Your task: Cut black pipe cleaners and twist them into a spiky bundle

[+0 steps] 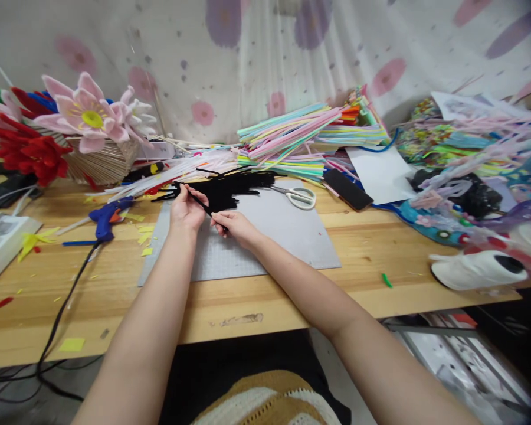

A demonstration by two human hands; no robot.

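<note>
Both my hands hold one black pipe cleaner [200, 203] slantwise above a grey cutting mat [287, 233]. My left hand [184, 209] pinches its upper left end, fingers curled. My right hand [233, 225] grips its lower right end, fingers closed. Just behind my hands lies a heap of black pipe cleaners [230, 186] on the far edge of the mat. White-handled scissors [297, 195] lie right of the heap.
A blue glue gun [107, 216] with its black cord lies left of the mat. A basket of pink and red flowers [66, 133] stands far left. Stacks of pastel pipe cleaners [292, 139], a black phone [347, 189] and craft clutter fill the back and right. Yellow scraps dot the wooden table [380, 254].
</note>
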